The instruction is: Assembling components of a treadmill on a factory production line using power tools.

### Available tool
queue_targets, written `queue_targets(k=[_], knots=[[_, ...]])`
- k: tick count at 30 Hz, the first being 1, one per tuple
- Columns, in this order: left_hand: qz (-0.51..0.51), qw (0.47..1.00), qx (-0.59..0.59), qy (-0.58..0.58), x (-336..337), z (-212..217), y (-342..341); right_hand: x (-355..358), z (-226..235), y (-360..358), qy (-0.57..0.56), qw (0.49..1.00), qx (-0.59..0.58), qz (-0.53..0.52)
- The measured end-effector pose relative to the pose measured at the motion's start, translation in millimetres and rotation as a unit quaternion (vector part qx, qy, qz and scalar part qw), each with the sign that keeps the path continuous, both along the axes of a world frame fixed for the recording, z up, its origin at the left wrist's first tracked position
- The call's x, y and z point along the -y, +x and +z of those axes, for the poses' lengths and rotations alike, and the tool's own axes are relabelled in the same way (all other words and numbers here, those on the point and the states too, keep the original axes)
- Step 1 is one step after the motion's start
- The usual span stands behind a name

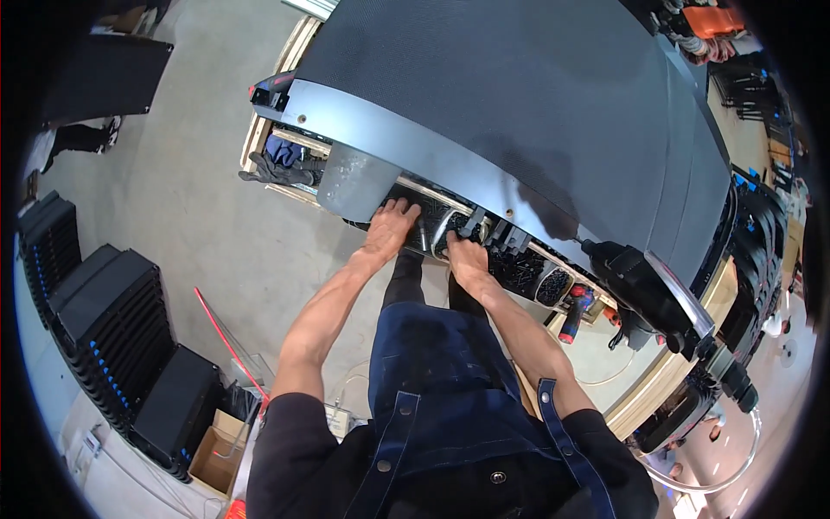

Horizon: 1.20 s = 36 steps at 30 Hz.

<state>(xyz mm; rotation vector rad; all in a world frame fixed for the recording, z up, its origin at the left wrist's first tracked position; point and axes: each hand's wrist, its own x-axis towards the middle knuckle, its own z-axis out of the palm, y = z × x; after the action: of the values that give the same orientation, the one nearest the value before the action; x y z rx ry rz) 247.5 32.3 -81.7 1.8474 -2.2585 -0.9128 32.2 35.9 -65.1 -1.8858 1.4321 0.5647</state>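
The person stands at the edge of a large dark grey panel (519,95) with a smooth grey metal border strip (432,151), laid flat on a pale wooden workbench (666,372). Both bare hands reach under the overhanging border into a long black tray of small parts (519,268) that runs along the bench just below the panel edge. The left hand (389,229) lies palm down with fingers spread flat on a glossy black surface at the near end of the tray, apparently as a brace; it pinches nothing. The right hand (465,255) sits just beside it, its fingertips hidden among small black clips or brackets (484,229) at the panel edge; whether these are pinched or only touched cannot be determined. The tray appears placed under the edge so that fasteners stay within reach of the working line; at least two compartments of dark loose hardware are visible to the right of the hands. One red and black cordless driver (575,313) lies on the bench just beyond the tray, near the right forearm. One bulky black power tool or fitting (640,281) rests at the panel corner. On the floor to the left stand three stacks of black crates (112,329), and one open cardboard box (216,458) sits beside them.
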Motion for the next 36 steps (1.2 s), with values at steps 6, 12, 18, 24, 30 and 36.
queue_targets(k=[6,12,18,24,30,36], knots=[[-0.008,0.996,-0.079,-0.043,12.3,56.0,3.0,-9.7,1.5,-14.5,-0.034,0.998,0.042,-0.031],[0.150,0.916,-0.352,0.124,-18.7,124.5,0.0,-26.9,5.2,-44.0,-0.114,0.944,0.265,-0.162],[0.285,0.727,-0.564,0.267,-68.3,179.8,-57.8,-0.8,167.4,-27.6,0.111,0.734,0.489,-0.459],[0.360,0.705,-0.591,0.157,-77.6,241.7,-104.0,0.6,239.9,-49.7,0.064,0.741,0.599,-0.296],[0.353,0.674,-0.646,0.056,-98.7,283.3,-131.2,4.6,283.2,-67.4,-0.065,0.758,0.643,-0.090],[0.421,0.707,-0.513,-0.245,-123.6,311.9,-169.3,-14.1,315.0,-63.4,-0.253,0.706,0.659,0.067]])
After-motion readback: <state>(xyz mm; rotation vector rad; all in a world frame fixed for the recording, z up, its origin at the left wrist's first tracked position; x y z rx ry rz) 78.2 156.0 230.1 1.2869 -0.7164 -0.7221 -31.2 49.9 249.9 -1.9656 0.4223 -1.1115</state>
